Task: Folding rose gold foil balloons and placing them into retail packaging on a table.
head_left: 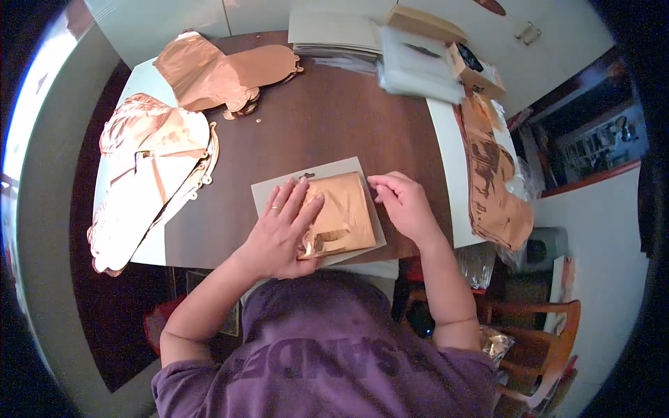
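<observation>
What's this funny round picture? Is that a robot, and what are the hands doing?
No robot here! These are a person's two bare hands. The round, bendy look comes from a wide camera worn on the person's head, looking down; that's why you see their purple shirt at the bottom.

The left hand lies flat on a folded, shiny copper-coloured foil square, which sits on a pale grey card. The right hand is at the card's right edge; I can't tell whether it's touching or gripping anything.

On the dark brown table there's also a big, crinkly copper-coloured foil shape at the back left, and a stack of pale flat sheets at the back.
</observation>
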The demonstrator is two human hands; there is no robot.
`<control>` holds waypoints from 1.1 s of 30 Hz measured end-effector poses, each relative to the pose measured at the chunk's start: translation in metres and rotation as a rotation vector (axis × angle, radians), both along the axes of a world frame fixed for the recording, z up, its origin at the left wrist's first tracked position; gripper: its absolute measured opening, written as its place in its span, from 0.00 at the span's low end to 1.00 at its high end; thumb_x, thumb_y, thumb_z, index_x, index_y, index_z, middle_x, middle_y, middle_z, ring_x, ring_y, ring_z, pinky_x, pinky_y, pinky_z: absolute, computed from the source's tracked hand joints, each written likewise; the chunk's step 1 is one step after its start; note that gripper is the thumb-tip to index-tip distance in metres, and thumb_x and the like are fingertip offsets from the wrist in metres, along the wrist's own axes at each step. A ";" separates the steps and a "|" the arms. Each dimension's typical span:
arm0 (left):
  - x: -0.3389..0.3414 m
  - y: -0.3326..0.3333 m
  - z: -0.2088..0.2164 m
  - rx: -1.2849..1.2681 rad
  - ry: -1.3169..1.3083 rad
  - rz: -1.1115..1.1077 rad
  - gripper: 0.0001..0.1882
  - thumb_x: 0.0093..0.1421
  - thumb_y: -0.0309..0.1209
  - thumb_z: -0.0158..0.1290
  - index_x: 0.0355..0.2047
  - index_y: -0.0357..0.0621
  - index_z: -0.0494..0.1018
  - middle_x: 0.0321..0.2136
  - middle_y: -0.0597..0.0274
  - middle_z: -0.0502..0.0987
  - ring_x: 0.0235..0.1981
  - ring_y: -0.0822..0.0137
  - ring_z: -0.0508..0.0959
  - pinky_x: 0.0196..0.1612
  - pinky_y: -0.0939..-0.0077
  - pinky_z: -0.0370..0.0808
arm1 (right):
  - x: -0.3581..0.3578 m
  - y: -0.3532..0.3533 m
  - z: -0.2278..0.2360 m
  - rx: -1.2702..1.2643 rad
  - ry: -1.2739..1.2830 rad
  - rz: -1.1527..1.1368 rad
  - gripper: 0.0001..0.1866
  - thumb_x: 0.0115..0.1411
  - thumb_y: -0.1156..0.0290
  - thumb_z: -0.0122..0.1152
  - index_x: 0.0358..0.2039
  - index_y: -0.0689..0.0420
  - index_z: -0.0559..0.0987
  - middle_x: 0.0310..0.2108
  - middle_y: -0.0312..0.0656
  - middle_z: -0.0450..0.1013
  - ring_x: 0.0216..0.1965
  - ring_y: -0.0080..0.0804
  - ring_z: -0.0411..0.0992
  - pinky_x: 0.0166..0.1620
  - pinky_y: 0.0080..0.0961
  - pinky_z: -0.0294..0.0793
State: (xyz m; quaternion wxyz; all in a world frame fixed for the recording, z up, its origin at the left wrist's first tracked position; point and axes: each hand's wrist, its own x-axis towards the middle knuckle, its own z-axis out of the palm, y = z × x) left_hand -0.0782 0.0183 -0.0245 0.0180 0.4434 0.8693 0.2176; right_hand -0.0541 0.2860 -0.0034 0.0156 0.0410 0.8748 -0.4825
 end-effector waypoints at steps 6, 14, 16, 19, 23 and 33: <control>-0.007 -0.001 0.011 0.133 -0.130 -0.017 0.47 0.44 0.45 0.56 0.64 0.42 0.57 0.64 0.33 0.53 0.65 0.32 0.53 0.66 0.41 0.50 | -0.001 -0.005 -0.011 0.197 0.228 0.086 0.11 0.58 0.78 0.55 0.42 0.62 0.79 0.38 0.49 0.74 0.40 0.46 0.74 0.43 0.34 0.74; -0.005 0.001 0.009 0.155 -0.093 0.008 0.45 0.44 0.46 0.58 0.63 0.42 0.60 0.61 0.34 0.58 0.64 0.32 0.55 0.66 0.42 0.53 | 0.001 -0.006 -0.023 0.242 0.374 0.326 0.17 0.58 0.79 0.53 0.49 0.62 0.76 0.51 0.51 0.72 0.58 0.48 0.66 0.65 0.42 0.56; -0.003 0.001 0.006 0.141 -0.078 0.015 0.45 0.44 0.47 0.58 0.63 0.42 0.60 0.61 0.34 0.57 0.64 0.32 0.55 0.65 0.41 0.53 | 0.005 -0.001 -0.023 0.247 0.359 0.248 0.18 0.59 0.81 0.51 0.50 0.61 0.77 0.51 0.52 0.73 0.59 0.46 0.67 0.65 0.40 0.57; 0.002 0.005 0.002 0.089 -0.023 0.037 0.46 0.45 0.50 0.59 0.63 0.43 0.60 0.62 0.33 0.57 0.64 0.32 0.54 0.65 0.40 0.51 | 0.007 0.006 -0.020 0.054 0.299 0.073 0.15 0.62 0.79 0.51 0.48 0.61 0.78 0.49 0.52 0.75 0.55 0.41 0.71 0.58 0.33 0.68; 0.010 0.012 -0.001 -0.037 0.087 0.082 0.49 0.48 0.63 0.56 0.63 0.45 0.60 0.63 0.34 0.55 0.65 0.33 0.53 0.65 0.38 0.48 | 0.011 0.000 -0.002 0.203 0.363 -0.009 0.17 0.61 0.73 0.55 0.51 0.61 0.76 0.52 0.50 0.73 0.57 0.45 0.69 0.60 0.36 0.66; 0.008 0.013 -0.009 -0.013 0.152 0.098 0.49 0.54 0.69 0.45 0.65 0.45 0.59 0.65 0.34 0.52 0.67 0.33 0.49 0.66 0.39 0.45 | -0.020 -0.010 -0.029 0.701 0.276 0.381 0.31 0.66 0.59 0.49 0.65 0.61 0.59 0.69 0.49 0.50 0.70 0.48 0.47 0.70 0.46 0.42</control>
